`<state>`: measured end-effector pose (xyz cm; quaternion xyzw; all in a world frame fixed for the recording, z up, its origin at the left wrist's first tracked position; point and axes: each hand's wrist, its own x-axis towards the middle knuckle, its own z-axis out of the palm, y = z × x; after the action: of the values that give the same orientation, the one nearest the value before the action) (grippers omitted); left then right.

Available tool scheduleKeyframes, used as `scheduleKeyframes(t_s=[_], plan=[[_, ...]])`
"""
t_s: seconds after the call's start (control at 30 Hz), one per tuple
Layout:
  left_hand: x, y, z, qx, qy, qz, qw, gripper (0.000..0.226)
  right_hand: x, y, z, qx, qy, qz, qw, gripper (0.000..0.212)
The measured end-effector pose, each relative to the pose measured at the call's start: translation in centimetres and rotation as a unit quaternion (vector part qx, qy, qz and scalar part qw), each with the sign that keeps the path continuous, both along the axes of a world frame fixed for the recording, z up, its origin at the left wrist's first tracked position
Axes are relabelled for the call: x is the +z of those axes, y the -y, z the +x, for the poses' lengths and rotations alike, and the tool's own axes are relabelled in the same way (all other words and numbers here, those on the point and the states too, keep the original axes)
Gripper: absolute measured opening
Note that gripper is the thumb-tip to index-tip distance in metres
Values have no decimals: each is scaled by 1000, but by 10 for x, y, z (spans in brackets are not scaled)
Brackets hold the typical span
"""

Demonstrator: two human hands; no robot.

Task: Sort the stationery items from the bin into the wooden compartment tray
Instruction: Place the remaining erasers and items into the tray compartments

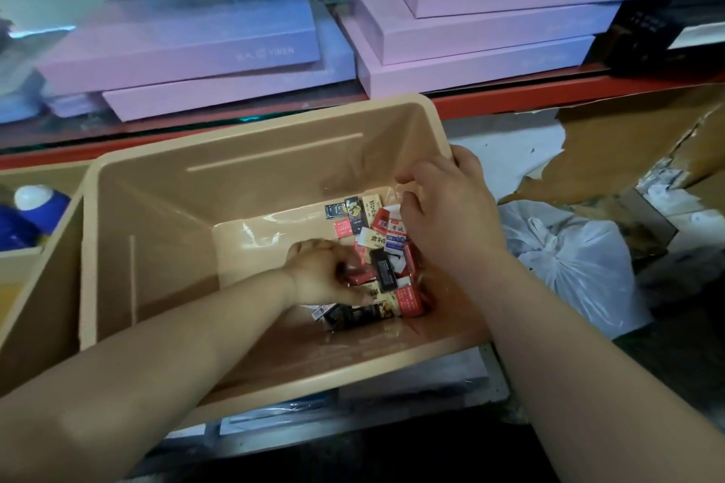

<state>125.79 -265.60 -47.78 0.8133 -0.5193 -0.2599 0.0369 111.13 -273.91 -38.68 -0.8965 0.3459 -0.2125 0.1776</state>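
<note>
Down on the bin (157, 208) floor, toward its 4 o'clock corner, the packs (386, 235) lie in a loose heap. Left hand (325, 276) is nearer, at the heap's 9 o'clock edge. A black pack (382, 274) lies just beside it at 3 o'clock, long axis 12 to 6. Its fingers are curled down, seemingly pinching a red pack (359, 278). Right hand (443, 208) hangs over the 3 o'clock wall, fingers bent; its hold cannot be told. Tray not in view.
</note>
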Motion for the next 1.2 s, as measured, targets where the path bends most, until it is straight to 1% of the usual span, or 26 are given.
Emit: scheduleKeyframes(t_s=[0.07,0.1,0.17,0.23,0.3,0.43,0.53,0.63,0.73,0.8,0.9,1.0,1.07,1.2], plan=[[-2,-7,11,60,-92,-22,994,72,0,0,0,-1,0,0,1000,27],[-3,-11,16,79,-115,-24,990,75,0,0,0,-1,-1,-1,1000,27],[-3,-18,23,80,-139,-2,987,79,0,0,1,-3,-5,-4,1000,28],[-2,-21,21,59,-148,39,986,88,0,0,2,-5,-17,-8,1000,28],[0,-21,18,48,-134,57,988,94,-1,-1,3,-8,-26,-13,1000,29],[0,-11,8,45,-97,52,993,83,-1,0,4,-10,-50,-20,999,31],[-3,-1,-1,36,-67,67,995,88,-1,-1,5,-15,-49,-28,998,28],[-9,0,-11,47,-24,40,998,93,-2,-2,6,-20,-22,-29,999,26],[-11,-4,-19,41,50,-2,998,88,-2,-2,6,-21,-27,-25,999,26],[-11,-5,-18,34,61,-31,997,82,-3,-1,6,-23,-20,-26,999,26],[-12,-3,-15,33,4,-60,998,74,-3,0,6,-23,-24,-28,999,26],[-14,-2,-16,13,-14,-56,998,74,-1,-1,6,-24,-53,-32,998,28],[-14,-1,-12,21,-35,-67,997,67,-1,-1,6,-25,-57,-40,997,27],[-12,2,-4,58,-112,-71,989,55,-3,-1,7,-18,-40,-55,998,25]])
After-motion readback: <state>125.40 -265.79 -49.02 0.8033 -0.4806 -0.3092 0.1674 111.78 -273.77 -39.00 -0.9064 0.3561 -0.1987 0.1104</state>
